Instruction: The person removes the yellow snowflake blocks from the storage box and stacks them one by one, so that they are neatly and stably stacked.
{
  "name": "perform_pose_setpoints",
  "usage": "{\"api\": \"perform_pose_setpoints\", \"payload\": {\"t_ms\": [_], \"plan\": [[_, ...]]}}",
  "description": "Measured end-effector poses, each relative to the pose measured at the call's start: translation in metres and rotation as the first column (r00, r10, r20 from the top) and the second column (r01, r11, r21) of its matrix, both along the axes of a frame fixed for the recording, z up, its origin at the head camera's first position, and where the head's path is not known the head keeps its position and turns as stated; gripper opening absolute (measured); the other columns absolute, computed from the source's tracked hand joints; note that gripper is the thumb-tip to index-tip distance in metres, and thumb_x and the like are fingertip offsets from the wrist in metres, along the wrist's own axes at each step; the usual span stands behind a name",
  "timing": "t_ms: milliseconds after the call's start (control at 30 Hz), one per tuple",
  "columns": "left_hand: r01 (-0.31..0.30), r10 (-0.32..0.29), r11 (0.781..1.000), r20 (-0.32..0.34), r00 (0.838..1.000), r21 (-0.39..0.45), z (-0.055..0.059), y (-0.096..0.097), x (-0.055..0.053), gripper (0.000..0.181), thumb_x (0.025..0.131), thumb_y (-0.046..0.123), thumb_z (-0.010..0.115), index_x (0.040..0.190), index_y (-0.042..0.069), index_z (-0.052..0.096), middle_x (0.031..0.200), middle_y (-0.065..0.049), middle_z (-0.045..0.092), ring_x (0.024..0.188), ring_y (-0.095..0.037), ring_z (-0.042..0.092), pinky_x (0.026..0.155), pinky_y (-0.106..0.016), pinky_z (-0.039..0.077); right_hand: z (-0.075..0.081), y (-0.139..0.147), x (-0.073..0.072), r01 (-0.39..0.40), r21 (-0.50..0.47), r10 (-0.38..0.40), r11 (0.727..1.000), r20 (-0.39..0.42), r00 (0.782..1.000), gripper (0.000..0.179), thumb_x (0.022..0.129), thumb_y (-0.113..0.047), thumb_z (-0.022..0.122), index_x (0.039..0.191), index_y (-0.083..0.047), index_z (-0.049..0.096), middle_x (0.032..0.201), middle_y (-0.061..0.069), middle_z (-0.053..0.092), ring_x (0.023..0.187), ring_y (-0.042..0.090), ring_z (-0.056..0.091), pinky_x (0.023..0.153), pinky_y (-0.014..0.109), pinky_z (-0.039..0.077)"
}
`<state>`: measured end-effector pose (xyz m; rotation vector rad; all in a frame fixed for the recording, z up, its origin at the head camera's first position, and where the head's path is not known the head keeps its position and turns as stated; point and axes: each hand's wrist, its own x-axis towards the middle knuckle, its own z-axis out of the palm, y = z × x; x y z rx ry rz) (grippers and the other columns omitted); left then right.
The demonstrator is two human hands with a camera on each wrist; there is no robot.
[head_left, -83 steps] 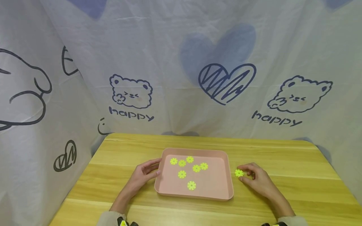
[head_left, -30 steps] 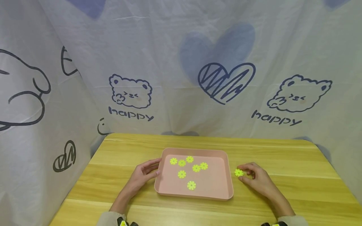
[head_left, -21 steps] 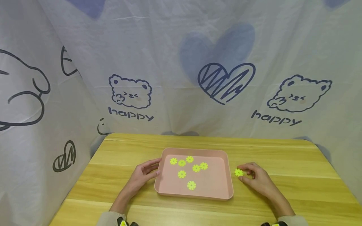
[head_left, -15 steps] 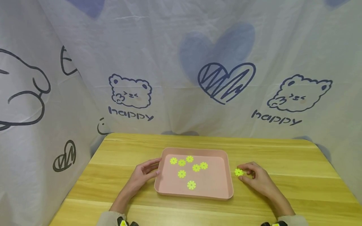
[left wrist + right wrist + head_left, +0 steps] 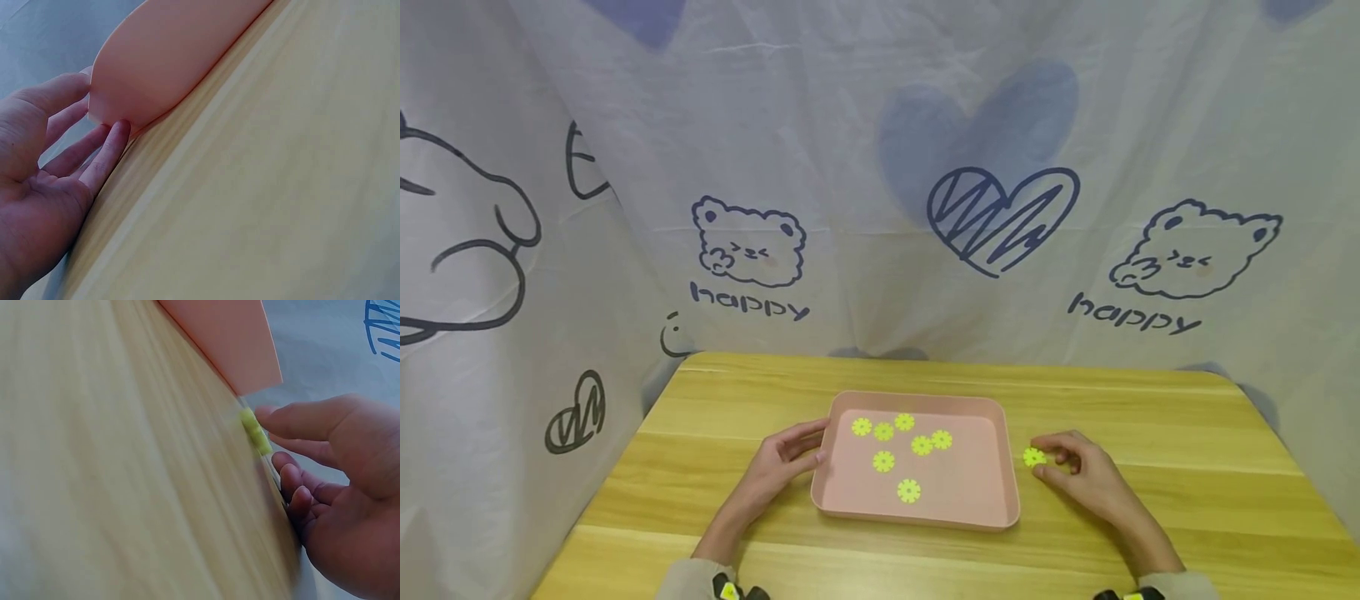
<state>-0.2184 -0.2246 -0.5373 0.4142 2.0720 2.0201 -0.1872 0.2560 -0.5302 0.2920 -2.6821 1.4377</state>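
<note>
A shallow pink tray (image 5: 917, 518) sits mid-table with several yellow snowflake building discs (image 5: 908, 491) spread on its floor. My left hand (image 5: 775, 462) rests against the tray's left side, thumb and fingers reaching its wall. In the left wrist view, loosely extended fingers (image 5: 115, 147) touch the outer wall at the tray's corner. Just right of the tray, my right hand (image 5: 1086, 475) pinches one snowflake building disc (image 5: 1034, 457) between thumb and index finger. Seen edge-on in the right wrist view, that disc (image 5: 255, 431) is low at the table, apart from the tray; the other fingers curl inward.
The wooden table (image 5: 760, 375) extends around the tray on all sides. A pale cloth (image 5: 865, 283) printed with hearts and bears hangs behind and at the left. Dark straps (image 5: 737, 590) sit over both sleeves.
</note>
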Motion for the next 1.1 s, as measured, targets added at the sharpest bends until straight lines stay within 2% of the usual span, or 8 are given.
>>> {"api": "perform_pose_setpoints", "payload": {"t_ms": [167,233,333,467,633,867,1100], "plan": [[-0.003,0.003,1.0,-0.002,1.0,-0.009,-0.002,0.001,-0.001,0.054,0.098,0.005,0.07,0.148,-0.001,0.051,0.152,-0.021,0.049,0.14,-0.038,0.047,0.105,-0.028,0.05,0.005,-0.001,0.003,0.059,-0.008,-0.06,0.998,-0.036,0.998,0.028,0.092,-0.01,0.078,0.119,-0.004,0.072,0.104,0.008,0.067,0.086,0.013,0.057,0.069,0.022,0.05],[-0.005,0.004,1.0,-0.006,1.0,-0.011,-0.002,0.002,-0.002,0.054,0.098,0.005,0.07,0.148,-0.001,0.051,0.152,-0.021,0.049,0.14,-0.038,0.047,0.105,-0.028,0.05,0.01,-0.003,0.005,0.087,-0.011,-0.088,0.996,-0.043,0.995,0.026,0.094,-0.011,0.075,0.12,-0.006,0.072,0.105,0.009,0.067,0.088,0.013,0.059,0.072,0.021,0.052],[0.001,-0.001,1.0,-0.014,1.0,-0.01,-0.003,0.002,-0.003,0.053,0.098,0.006,0.07,0.148,-0.001,0.051,0.152,-0.022,0.049,0.14,-0.039,0.047,0.105,-0.028,0.05,0.02,-0.009,0.007,0.089,-0.011,-0.09,0.996,-0.068,0.994,0.024,0.097,-0.01,0.072,0.121,-0.007,0.071,0.11,0.01,0.068,0.091,0.012,0.06,0.075,0.022,0.055],[0.016,-0.016,1.0,-0.024,1.0,-0.003,-0.003,0.001,-0.003,0.053,0.098,0.005,0.069,0.148,-0.002,0.05,0.152,-0.023,0.048,0.14,-0.041,0.046,0.106,-0.028,0.049,0.033,-0.02,0.009,0.035,-0.04,-0.041,0.999,-0.148,0.988,0.028,0.093,-0.004,0.075,0.121,-0.004,0.071,0.11,0.013,0.067,0.09,0.012,0.061,0.074,0.023,0.057],[0.012,-0.012,1.0,-0.022,1.0,-0.004,-0.005,0.001,-0.002,0.054,0.099,0.005,0.069,0.148,-0.003,0.049,0.152,-0.023,0.048,0.14,-0.041,0.046,0.106,-0.027,0.049,0.04,-0.038,0.013,-0.041,-0.088,0.02,0.995,-0.23,0.973,0.031,0.089,0.005,0.076,0.119,0.0,0.069,0.103,0.014,0.067,0.086,0.012,0.064,0.07,0.024,0.059],[-0.007,0.006,1.0,0.011,1.0,0.003,-0.005,0.002,-0.002,0.053,0.098,0.005,0.07,0.147,-0.001,0.052,0.151,-0.021,0.05,0.14,-0.037,0.048,0.106,-0.029,0.05,0.047,-0.067,0.02,-0.104,-0.117,0.074,0.988,-0.234,0.969,0.028,0.092,0.003,0.074,0.119,-0.002,0.068,0.102,0.01,0.068,0.087,0.015,0.066,0.074,0.027,0.061],[0.0,0.0,1.0,0.009,1.0,0.015,-0.001,0.001,-0.001,0.052,0.098,0.005,0.069,0.147,-0.001,0.052,0.152,-0.02,0.05,0.14,-0.037,0.048,0.105,-0.03,0.051,0.05,-0.098,0.023,-0.156,-0.108,0.135,0.982,-0.182,0.974,0.027,0.091,0.0,0.076,0.114,-0.011,0.069,0.101,0.006,0.067,0.086,0.015,0.064,0.075,0.028,0.061]]}}
